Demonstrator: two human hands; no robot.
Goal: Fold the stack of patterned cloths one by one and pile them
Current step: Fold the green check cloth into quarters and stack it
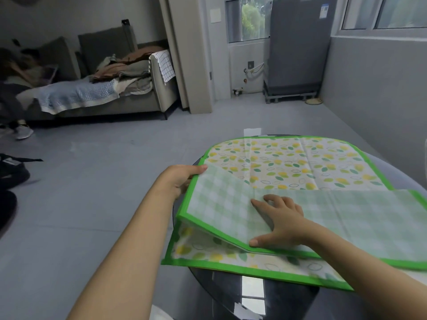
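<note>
The cloth (288, 167) lies on the surface (231, 289), long axis left to right. The left hand (179, 179) pinches its raised left edge; the right hand (277, 218) presses flat, fingers spread, on the folded flap.

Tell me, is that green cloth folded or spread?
Partly folded: the cloth's near flap lies turned over, checked underside up, with the lemon side beyond spread flat.

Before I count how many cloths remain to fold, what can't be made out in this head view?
- Stack depth: the folded-over checked flap and right hand cover the lemon-print cloth; layers beneath are hidden.
- Cloth's right side: cut off by the frame edge.
- Near right corner: blurred.
- Left hand: its fingers are tucked under the flap's corner.
- Table: mostly covered by cloth.
</note>
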